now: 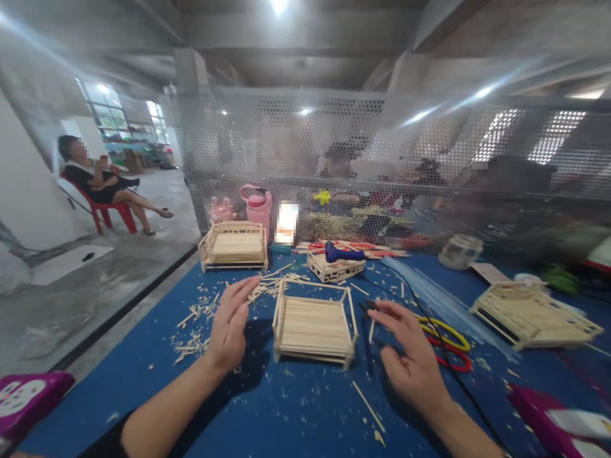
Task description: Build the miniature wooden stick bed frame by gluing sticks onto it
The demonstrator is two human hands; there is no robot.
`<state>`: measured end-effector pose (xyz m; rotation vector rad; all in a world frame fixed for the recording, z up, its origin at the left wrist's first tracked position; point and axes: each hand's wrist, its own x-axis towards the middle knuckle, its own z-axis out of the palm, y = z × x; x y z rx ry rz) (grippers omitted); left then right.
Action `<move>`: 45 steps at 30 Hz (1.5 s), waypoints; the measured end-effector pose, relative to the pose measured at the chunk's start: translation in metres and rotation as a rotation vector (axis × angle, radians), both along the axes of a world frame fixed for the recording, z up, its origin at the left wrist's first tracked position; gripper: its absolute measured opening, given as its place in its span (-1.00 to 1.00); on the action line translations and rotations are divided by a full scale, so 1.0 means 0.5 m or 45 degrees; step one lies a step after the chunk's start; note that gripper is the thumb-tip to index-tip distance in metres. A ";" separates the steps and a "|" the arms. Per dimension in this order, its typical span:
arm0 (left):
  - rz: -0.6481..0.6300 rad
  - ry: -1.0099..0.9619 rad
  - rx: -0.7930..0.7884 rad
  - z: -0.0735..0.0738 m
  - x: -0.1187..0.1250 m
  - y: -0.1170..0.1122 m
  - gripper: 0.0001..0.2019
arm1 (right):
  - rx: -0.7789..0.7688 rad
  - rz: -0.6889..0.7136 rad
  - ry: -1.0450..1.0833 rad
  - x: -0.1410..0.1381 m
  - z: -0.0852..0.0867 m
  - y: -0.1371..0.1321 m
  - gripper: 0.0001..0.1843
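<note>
In front of me on the blue tabletop stands a small bed-like frame made of thin wooden sticks (312, 324), with corner posts and rails. My left hand (230, 327) hovers at its left side, fingers stretched out and apart from it. To its right, my right hand (409, 359) is open, thumb and fingers spread. Close to its fingertips lies a small black tool end (368, 306); whether the fingers touch it I cannot tell. Yellow and red looped handles (449, 337) show beyond that hand, partly hidden.
A dark blue glue gun (341, 253) rests on a small stick piece (329, 270), its cord trailing right. Other stick frames (233, 248) stand at the back left and right (534, 315). Stick scraps (200, 324) litter the left. A glass jar (461, 250) stands at back.
</note>
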<state>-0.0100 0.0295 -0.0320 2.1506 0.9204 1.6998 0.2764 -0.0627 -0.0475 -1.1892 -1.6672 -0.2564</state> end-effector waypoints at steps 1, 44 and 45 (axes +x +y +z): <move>-0.024 0.068 0.088 0.002 -0.006 -0.008 -0.62 | 0.025 0.006 -0.047 -0.003 0.002 -0.003 -0.43; -0.035 0.046 0.253 0.037 0.068 -0.131 -0.82 | -0.568 0.268 0.139 -0.022 0.016 0.001 -0.85; -0.105 0.126 0.187 0.039 0.088 -0.146 -0.87 | -0.597 0.302 0.133 -0.024 0.017 0.003 -0.86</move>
